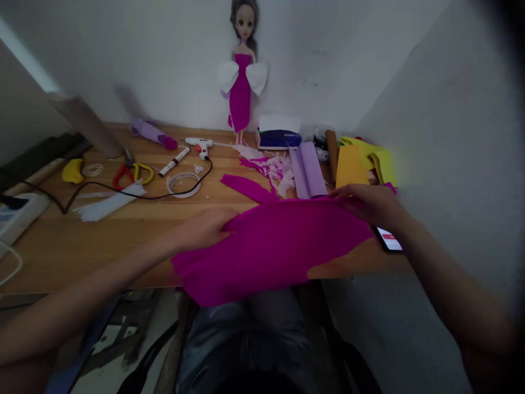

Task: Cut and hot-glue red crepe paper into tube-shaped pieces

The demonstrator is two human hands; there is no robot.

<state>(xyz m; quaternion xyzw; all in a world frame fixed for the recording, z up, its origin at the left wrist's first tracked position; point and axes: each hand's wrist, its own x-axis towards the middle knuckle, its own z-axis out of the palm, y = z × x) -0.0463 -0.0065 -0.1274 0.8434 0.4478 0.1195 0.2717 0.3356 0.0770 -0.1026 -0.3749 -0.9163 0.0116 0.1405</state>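
Observation:
A wide magenta sheet of crepe paper (270, 246) stretches between my two hands, its lower edge hanging past the table's front edge. My left hand (213, 227) pinches its upper left part, fingers closed. At the upper right, my right hand (365, 202) grips the same sheet between thumb and fingers. A narrow magenta strip (248, 187) lies just behind the sheet. Against the back wall stands a doll (241, 82) in a magenta dress with large white puffs at the arms.
A glue gun (200, 145), marker (175, 161), tape roll (184, 184) and pliers (133, 174) lie to the left, with a black cord running across. Paper scraps (279, 169), a lilac roll (307, 169) and yellow sheets (353, 164) sit behind the sheet. A phone (389, 239) lies under my right forearm.

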